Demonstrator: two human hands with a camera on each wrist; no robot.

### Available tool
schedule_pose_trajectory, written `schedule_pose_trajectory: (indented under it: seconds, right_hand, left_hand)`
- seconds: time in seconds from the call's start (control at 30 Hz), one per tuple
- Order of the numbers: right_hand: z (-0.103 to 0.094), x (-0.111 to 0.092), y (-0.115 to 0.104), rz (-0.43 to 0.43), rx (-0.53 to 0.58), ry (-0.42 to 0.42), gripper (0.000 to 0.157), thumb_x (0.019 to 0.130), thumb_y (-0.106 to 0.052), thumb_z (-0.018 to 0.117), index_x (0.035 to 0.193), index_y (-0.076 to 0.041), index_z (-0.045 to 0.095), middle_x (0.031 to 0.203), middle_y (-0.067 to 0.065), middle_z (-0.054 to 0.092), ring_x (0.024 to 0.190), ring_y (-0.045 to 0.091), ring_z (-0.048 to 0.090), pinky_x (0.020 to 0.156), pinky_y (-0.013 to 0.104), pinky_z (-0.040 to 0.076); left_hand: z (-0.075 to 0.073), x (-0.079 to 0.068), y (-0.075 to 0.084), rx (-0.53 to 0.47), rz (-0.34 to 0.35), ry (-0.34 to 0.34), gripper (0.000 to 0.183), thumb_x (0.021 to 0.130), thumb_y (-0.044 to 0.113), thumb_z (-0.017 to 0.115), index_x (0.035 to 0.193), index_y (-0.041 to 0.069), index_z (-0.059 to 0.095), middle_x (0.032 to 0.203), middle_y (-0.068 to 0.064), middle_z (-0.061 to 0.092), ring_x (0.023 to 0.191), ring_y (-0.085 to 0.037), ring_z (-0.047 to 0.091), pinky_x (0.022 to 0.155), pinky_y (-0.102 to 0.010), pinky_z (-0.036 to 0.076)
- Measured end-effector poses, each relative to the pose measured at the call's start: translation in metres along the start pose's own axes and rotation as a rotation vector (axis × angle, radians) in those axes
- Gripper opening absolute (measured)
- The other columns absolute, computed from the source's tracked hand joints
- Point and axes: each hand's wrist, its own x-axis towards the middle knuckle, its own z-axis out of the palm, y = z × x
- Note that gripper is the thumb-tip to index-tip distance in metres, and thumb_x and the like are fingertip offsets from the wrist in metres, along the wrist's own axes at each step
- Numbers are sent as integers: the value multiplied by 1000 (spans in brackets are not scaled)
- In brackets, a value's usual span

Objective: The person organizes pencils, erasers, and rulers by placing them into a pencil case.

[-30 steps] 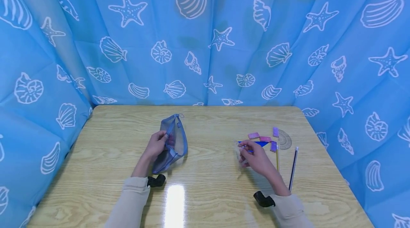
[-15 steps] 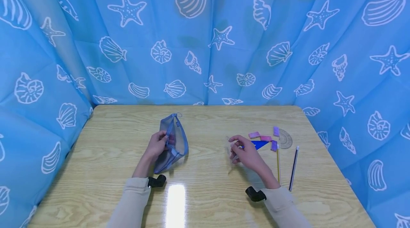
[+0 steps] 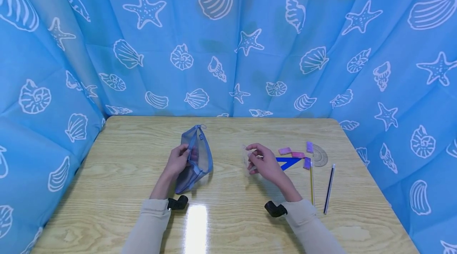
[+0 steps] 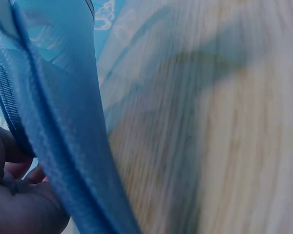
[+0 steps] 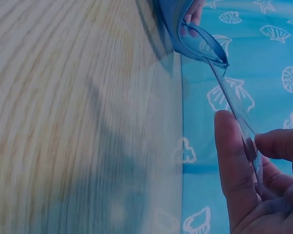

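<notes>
My left hand (image 3: 177, 159) grips the side of a blue mesh zip pouch (image 3: 204, 154), its thumb outside and its fingers showing through the mesh. The pouch stands tilted with its zipped mouth apart. Close up in the left wrist view, the pouch's blue edge (image 4: 63, 141) runs past the curled fingers. Between thumb and fingers, my right hand (image 3: 265, 163) pinches a thin, clear, flat plastic piece (image 5: 232, 100), seen nearly edge-on in the right wrist view. That hand is raised over the table, to the right of the pouch, and covers part of the clear piece.
Right of my right hand lie a blue set square (image 3: 289, 162), pink erasers (image 3: 298, 154) and purple erasers (image 3: 307, 162). A clear protractor (image 3: 320, 155), a yellow pencil (image 3: 312, 184) and a dark pencil (image 3: 329, 190) are farther right. A blue shell-print curtain (image 3: 228, 47) surrounds the wooden table (image 3: 228, 214).
My right hand has moved left toward the pouch with the clear plastic piece, uncovering more of the blue set square. My left hand keeps its grip on the pouch, nearly still.
</notes>
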Motion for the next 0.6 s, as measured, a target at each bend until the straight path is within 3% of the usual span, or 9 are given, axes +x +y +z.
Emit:
schedule_pose_trajectory:
  seconds: [0.3, 0.6]
  right_hand:
    - [7, 9, -3, 6, 38, -8, 30, 108, -12, 49, 135, 1, 51, 104, 28, 55, 77, 30, 67, 68, 49, 63]
    - [17, 18, -6, -9, 41, -11, 29, 108, -9, 47, 134, 1, 53, 95, 17, 56, 71, 21, 66, 67, 51, 62]
  left_hand:
    - [4, -5, 6, -10, 3, -8, 29, 109, 4, 37, 122, -11, 59, 109, -21, 67, 84, -12, 65, 68, -21, 56]
    - [7, -7, 9, 41, -10, 7, 30, 109, 4, 38, 126, -9, 60, 116, -24, 65, 86, -14, 63, 67, -23, 52]
